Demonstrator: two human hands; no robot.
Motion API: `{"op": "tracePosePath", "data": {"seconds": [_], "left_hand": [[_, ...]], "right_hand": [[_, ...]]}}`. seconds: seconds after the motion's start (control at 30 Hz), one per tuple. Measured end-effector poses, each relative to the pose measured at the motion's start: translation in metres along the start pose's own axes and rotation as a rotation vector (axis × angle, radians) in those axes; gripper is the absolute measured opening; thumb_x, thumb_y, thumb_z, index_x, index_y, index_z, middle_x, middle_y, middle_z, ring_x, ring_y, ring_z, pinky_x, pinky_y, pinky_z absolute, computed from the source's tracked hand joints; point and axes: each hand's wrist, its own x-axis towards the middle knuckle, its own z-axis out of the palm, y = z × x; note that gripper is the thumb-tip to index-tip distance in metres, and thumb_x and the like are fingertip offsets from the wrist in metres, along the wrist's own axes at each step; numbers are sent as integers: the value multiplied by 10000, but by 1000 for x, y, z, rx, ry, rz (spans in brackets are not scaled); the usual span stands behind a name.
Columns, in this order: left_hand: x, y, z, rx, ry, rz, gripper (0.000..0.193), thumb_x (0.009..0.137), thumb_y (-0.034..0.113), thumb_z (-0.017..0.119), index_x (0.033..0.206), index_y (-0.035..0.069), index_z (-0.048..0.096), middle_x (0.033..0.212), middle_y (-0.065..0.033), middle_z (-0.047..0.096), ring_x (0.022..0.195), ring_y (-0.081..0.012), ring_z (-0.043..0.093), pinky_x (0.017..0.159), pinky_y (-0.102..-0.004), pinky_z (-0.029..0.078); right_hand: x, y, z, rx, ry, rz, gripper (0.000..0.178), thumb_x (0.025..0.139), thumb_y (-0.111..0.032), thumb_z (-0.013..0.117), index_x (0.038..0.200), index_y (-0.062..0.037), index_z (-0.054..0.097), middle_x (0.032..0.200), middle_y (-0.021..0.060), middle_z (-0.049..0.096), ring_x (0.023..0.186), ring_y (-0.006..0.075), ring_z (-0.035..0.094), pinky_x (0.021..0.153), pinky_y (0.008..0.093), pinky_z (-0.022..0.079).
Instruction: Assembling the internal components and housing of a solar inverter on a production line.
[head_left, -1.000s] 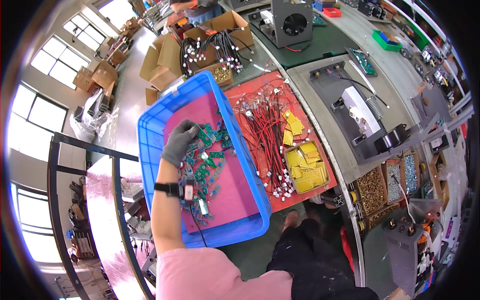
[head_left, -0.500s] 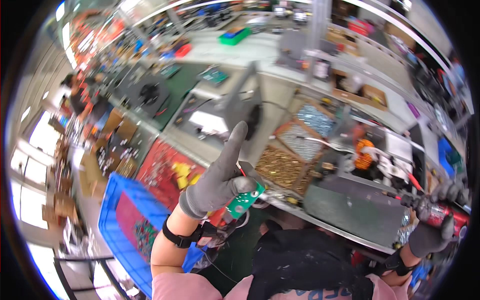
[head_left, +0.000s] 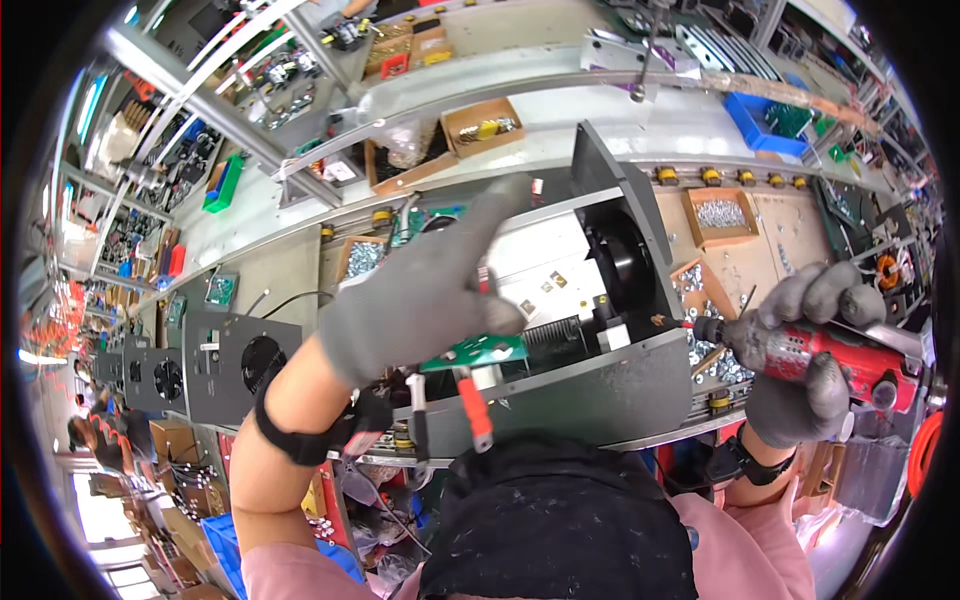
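My left hand (head_left: 425, 290), in a grey glove, is over an open dark metal housing (head_left: 570, 395). Its index finger points forward while the thumb and other fingers close on a green circuit board (head_left: 475, 352), mostly hidden beneath the hand. A small red piece shows by the thumb. Inside the housing are a white plate (head_left: 545, 255), a black finned heat sink (head_left: 553, 343) and a round black fan (head_left: 622, 258). To the right of the housing, my gloved right hand (head_left: 810, 350) grips a red power screwdriver (head_left: 800, 352), its bit pointing left toward the housing's right end.
Loose screws and nuts (head_left: 705, 345) lie beside the housing, with a cardboard tray of fasteners (head_left: 720, 215) behind them. More dark housings with fans (head_left: 225, 365) stand on the left. A metal rail (head_left: 500, 92) crosses behind, and a blue bin (head_left: 765, 122) stands at far right.
My view has swung right along the bench. The left hand, with the circuit board, has come over an open housing; the right hand has brought the power screwdriver close to its right end.
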Motion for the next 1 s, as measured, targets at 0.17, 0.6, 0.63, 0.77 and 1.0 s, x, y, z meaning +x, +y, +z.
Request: {"op": "tracePosePath", "data": {"seconds": [0.17,0.6,0.63,0.77,1.0], "left_hand": [[75,-36,62,-66,-434,-114,723,801,30,479,1475,130,238,881,-108,673,794,-211,647,761,-326,516],[91,-49,113,-10,-370,-439,987,776,86,689,1501,157,22,833,-182,686,837,-349,664,764,-405,505],[91,-48,112,-10,-395,-445,957,788,133,677,1494,120,30,866,-191,666,870,-357,649,795,-421,499],[94,-51,116,-10,-507,-462,896,823,168,622,1479,39,25,923,-233,639,906,-373,631,826,-440,492],[90,-63,126,-31,-394,-447,867,806,65,572,1501,108,56,911,-203,653,895,-360,632,810,-425,484]], "right_hand": [[7,45,-29,6,109,125,456,720,-166,707,1116,-70,501,910,104,487,811,243,534,686,355,508],[9,118,-31,219,151,281,471,750,-131,742,1147,-69,498,941,120,545,848,257,580,722,381,535],[10,126,-30,240,107,246,461,755,-142,732,1136,-64,484,937,127,545,847,259,583,747,383,527],[8,137,-18,204,123,268,423,755,-149,709,1098,-65,477,926,136,548,839,253,591,734,378,529],[5,139,-13,186,154,353,424,757,-154,708,1096,-68,467,925,140,556,838,248,596,736,373,531]]}}
